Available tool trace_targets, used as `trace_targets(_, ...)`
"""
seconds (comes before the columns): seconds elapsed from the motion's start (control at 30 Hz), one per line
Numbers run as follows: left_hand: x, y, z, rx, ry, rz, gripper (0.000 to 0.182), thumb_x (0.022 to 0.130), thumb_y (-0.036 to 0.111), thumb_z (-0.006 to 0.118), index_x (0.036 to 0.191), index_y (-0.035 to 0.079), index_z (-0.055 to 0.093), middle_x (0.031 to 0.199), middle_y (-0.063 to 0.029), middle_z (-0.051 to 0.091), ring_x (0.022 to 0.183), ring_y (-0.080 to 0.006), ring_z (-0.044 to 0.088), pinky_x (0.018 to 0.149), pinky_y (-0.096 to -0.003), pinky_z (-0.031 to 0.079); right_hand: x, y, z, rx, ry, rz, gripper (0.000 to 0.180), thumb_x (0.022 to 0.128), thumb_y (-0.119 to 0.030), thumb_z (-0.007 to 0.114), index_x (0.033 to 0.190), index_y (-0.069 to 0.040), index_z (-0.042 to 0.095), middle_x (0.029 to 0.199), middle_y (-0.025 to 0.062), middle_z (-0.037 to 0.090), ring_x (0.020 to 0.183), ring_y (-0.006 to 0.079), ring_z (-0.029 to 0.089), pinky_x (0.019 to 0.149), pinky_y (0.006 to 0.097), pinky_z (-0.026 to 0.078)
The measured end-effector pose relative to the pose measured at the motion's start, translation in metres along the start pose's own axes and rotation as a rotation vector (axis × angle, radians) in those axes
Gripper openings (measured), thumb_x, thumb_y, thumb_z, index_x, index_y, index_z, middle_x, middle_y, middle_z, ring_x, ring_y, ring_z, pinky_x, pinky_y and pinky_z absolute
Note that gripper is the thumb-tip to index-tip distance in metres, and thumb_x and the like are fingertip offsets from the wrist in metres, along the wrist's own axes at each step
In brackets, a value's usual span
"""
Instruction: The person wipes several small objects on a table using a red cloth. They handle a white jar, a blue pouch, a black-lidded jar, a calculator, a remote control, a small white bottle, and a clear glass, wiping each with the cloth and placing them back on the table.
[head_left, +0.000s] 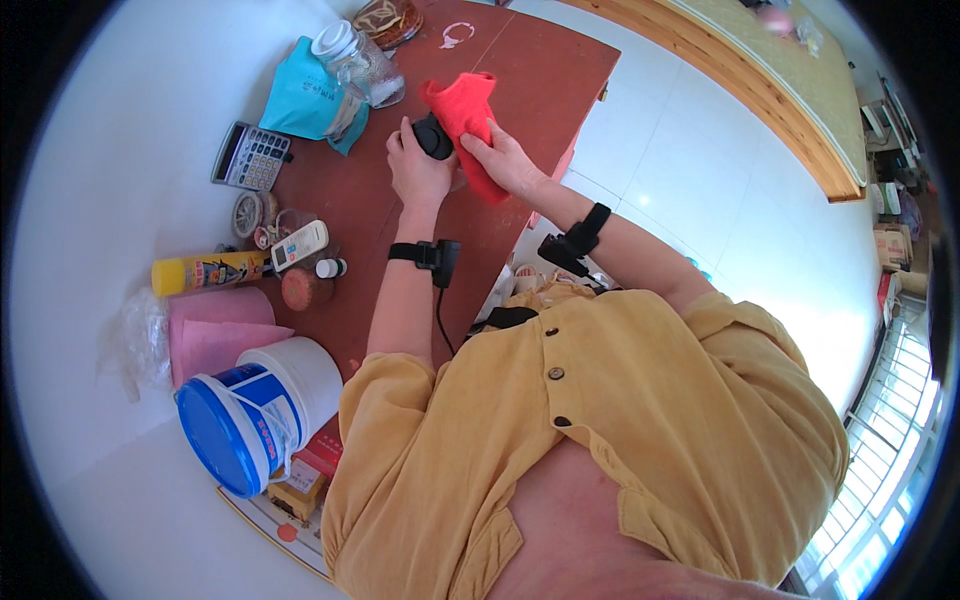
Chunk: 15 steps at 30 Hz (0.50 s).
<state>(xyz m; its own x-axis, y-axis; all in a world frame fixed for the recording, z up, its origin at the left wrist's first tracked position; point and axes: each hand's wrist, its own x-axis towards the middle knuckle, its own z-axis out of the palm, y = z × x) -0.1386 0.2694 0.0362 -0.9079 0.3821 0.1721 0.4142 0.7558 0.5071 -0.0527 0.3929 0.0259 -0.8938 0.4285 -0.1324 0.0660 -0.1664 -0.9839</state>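
My left hand (421, 171) is closed around a black rounded object (433, 137), perhaps a lid. Something clear shows below it beside my fingers, too hidden to name. In my right hand (510, 159) is a red cloth (466, 112), gripped between thumb and fingers. The folded cloth lies against the right side of the black object and hangs down past my hand. Both hands are above the red-brown tabletop (382, 180). Each wrist wears a black strap with a small device.
Along the wall stand a white-lidded clear jar (367, 71), a teal pouch (304, 97), a calculator (252, 157), a remote control (300, 246), a yellow-capped spray can (210, 271) and a blue-lidded bucket (232, 435). A wood-edged bed (795, 112) stands at the right.
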Motion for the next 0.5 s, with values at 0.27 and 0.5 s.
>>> trace_targets(0.27, -0.002, -0.002, 0.004, 0.03, -0.048, -0.107, 0.1, 0.067, 0.04, 0.085, 0.148, 0.01, 0.034, 0.14, -0.0162, 0.042, 0.125, -0.0408, 0.048, 0.096, -0.0528, 0.051, 0.029, 0.061, -0.013, -0.133, -0.06, 0.069, 0.061, 0.096, -0.036, 0.06, 0.142, 0.001, 0.044, 0.129, 0.0228, 0.062, 0.122, 0.0313, 0.059, 0.102, 0.0382, 0.045)
trace_targets(0.5, 0.002, -0.008, 0.01, -0.007, -0.047, -0.108, 0.107, 0.065, 0.042, 0.086, 0.15, 0.008, 0.03, 0.142, -0.0181, 0.039, 0.127, -0.0435, 0.046, 0.099, -0.0524, 0.049, 0.019, 0.059, -0.041, -0.8, -0.103, 0.032, 0.056, 0.094, -0.036, 0.059, 0.134, 0.003, 0.049, 0.123, 0.0296, 0.061, 0.117, 0.0421, 0.059, 0.1, 0.0456, 0.046)
